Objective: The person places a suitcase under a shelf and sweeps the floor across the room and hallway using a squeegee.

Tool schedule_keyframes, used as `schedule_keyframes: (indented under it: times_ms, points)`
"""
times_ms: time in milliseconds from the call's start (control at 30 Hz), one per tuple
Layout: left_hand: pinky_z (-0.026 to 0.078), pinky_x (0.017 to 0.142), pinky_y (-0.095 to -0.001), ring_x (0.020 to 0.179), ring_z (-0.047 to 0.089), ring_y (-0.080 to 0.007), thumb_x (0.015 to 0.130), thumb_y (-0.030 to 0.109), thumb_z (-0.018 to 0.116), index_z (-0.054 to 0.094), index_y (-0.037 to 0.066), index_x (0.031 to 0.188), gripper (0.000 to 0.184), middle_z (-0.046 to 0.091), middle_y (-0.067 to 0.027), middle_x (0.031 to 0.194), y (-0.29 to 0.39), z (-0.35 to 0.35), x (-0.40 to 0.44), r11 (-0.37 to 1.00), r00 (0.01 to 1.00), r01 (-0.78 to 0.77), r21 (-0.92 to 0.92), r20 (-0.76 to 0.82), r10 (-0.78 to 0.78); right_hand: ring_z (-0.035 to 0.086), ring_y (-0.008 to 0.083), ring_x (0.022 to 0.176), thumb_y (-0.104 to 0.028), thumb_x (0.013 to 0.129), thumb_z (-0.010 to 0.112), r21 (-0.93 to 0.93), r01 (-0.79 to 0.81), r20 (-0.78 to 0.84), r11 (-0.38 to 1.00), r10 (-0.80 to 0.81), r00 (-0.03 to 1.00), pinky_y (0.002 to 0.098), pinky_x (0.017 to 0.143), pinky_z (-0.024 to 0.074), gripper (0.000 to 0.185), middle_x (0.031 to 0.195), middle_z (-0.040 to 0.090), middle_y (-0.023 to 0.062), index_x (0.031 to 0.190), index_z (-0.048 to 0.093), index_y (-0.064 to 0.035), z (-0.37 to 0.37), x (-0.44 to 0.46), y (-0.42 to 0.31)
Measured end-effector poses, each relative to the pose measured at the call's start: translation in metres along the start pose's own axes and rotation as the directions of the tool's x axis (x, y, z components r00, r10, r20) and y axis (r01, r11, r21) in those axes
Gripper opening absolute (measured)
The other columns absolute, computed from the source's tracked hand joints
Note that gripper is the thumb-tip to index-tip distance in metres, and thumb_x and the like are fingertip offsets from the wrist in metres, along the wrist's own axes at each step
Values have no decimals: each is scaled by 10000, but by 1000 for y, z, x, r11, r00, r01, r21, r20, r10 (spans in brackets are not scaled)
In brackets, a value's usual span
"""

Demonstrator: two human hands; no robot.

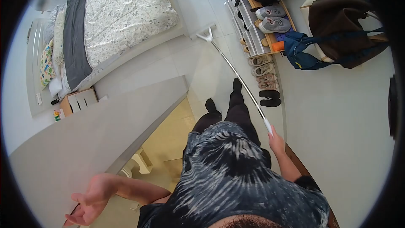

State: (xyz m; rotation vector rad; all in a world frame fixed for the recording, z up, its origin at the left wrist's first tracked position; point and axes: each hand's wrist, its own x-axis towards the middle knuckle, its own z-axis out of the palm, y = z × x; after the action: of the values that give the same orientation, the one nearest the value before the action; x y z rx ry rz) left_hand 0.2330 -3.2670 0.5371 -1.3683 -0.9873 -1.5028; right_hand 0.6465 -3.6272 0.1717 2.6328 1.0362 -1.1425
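Observation:
My right hand point(277, 142) is closed around the white grip of a long-handled mop point(238, 76), beside my right hip. The silver pole slants away over the floor to a white forked joint and a flat, pale head near the bed's corner. Out to the lower left, beside the grey wall, my left hand point(89, 202) has its fingers apart. A thin dark edge shows by those fingers; what it belongs to is unclear.
A bed point(126, 12) stands at the upper left, a small drawer cabinet point(80, 101) beside it. Shoes point(263, 71) line the floor below a rack point(249, 25) at the right. Bags and clothes point(337, 29) hang beyond. A grey partition point(126, 118) borders a yellow-lit room.

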Motion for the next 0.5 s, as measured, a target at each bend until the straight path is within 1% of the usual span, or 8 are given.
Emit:
schedule_keyframes:
  times_ms: [100, 133, 233, 300, 367, 433, 467, 500]
  points:
    - [68, 1133, -487, 1444, 50, -361, 744, 23, 590, 403, -12, 1150, 448, 330, -251, 1374, 16, 4, -2, 999, 999, 33, -24, -11, -33, 640, 417, 855, -373, 937, 487, 15, -33, -17, 999, 33, 999, 498, 746, 488, 534, 927, 660, 231, 1445, 337, -308, 32, 84, -52]
    - [68, 1133, -487, 1444, 50, -361, 744, 23, 590, 403, -12, 1150, 448, 330, -251, 1374, 17, 2, -3, 999, 1000, 27, -32, -8, -27, 642, 410, 812, -384, 936, 484, 25, 1, -38, 1000, 0, 999, 508, 720, 486, 536, 881, 662, 218, 1443, 324, -315, 38, 107, -69]
    - [64, 1136, -471, 1445, 55, -353, 740, 20, 589, 415, -14, 1147, 444, 301, -277, 1401, 18, -1, -2, 991, 1000, 26, -134, 10, -25, 641, 408, 843, -377, 943, 474, 100, 92, -119, 991, -79, 990, 509, 741, 487, 519, 909, 660, 221, 1436, 334, -296, 44, 153, -119]
    - [65, 1140, -459, 1445, 63, -345, 734, 17, 588, 429, -18, 1134, 432, 292, -294, 1404, 22, -3, -5, 977, 1000, 14, -212, -23, -19, 640, 409, 851, -376, 945, 471, 159, 106, -137, 982, -84, 987, 508, 745, 488, 516, 916, 659, 223, 1434, 333, -292, 42, 144, -123]
    - [66, 1141, -457, 1445, 66, -342, 731, 12, 584, 432, -18, 1131, 429, 287, -297, 1409, 19, -5, -3, 976, 999, 26, -217, -15, -30, 633, 434, 859, -361, 952, 456, 137, 53, -56, 989, -45, 997, 517, 745, 484, 527, 939, 652, 253, 1450, 310, -267, 44, 113, -115]
    - [67, 1141, -456, 1444, 69, -340, 728, 7, 580, 435, -18, 1128, 426, 281, -300, 1414, 17, -6, -3, 978, 999, 37, -205, -14, -41, 635, 431, 825, -364, 952, 456, 106, -41, 8, 994, 41, 999, 514, 723, 483, 546, 907, 653, 246, 1462, 273, -288, 68, 66, -68]
    - [70, 1141, -456, 1444, 72, -338, 727, 6, 578, 437, -18, 1121, 420, 294, -294, 1402, 16, -6, -2, 968, 999, 36, -247, -30, -45, 637, 431, 801, -361, 954, 455, 135, -49, -5, 990, 50, 999, 517, 702, 479, 547, 879, 649, 253, 1464, 268, -295, 89, 32, -35]
    - [73, 1142, -455, 1444, 75, -337, 725, 5, 575, 439, -17, 1114, 413, 307, -289, 1390, 14, -5, -2, 957, 998, 34, -287, -46, -49, 636, 432, 823, -348, 954, 460, 100, -124, 77, 987, 116, 990, 511, 706, 481, 547, 910, 643, 265, 1465, 273, -289, 96, -11, -8]
